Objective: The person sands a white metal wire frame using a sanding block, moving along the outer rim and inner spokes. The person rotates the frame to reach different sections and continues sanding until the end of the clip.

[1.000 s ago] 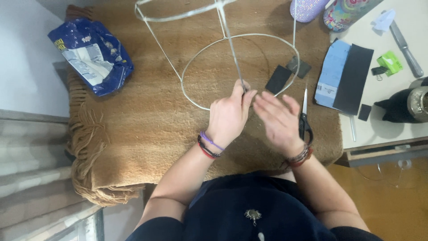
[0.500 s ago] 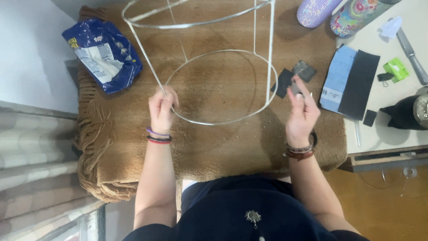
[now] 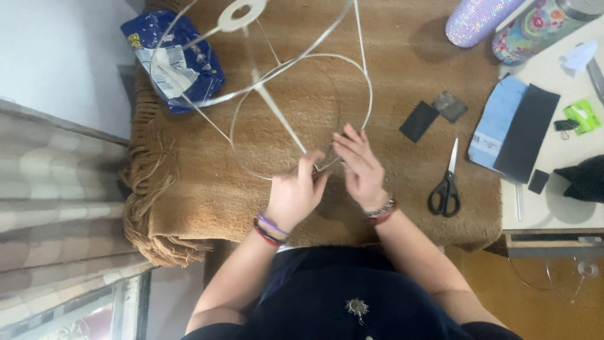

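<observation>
a glittery purple tumbler point(image 3: 473, 22) and a flowered bottle point(image 3: 540, 26) stand at the far right edge of the bench point(image 3: 569, 208); what is in them cannot be told. a crumpled blue bag point(image 3: 173, 60) lies at the far left on the brown fringed cloth point(image 3: 207, 189), its contents hidden.

the white wire lampshade frame point(image 3: 296, 94) rests tilted on the cloth, its lower ring lying flat and its upper ring with the round fitting raised toward the camera. the near arc of the lower ring meets both hands. the left hand point(image 3: 294, 195) is clenched around a wire strut where it joins the ring. the right hand point(image 3: 360, 167) lies just beside it, fingers stretched flat over the ring; whether it pinches the wire i cannot tell.

black scissors point(image 3: 446, 186) lie just right of the right hand, apart from it. two dark fabric scraps point(image 3: 434, 114) lie beyond, and a blue and a black sheet point(image 3: 513, 129) on the bench.
</observation>
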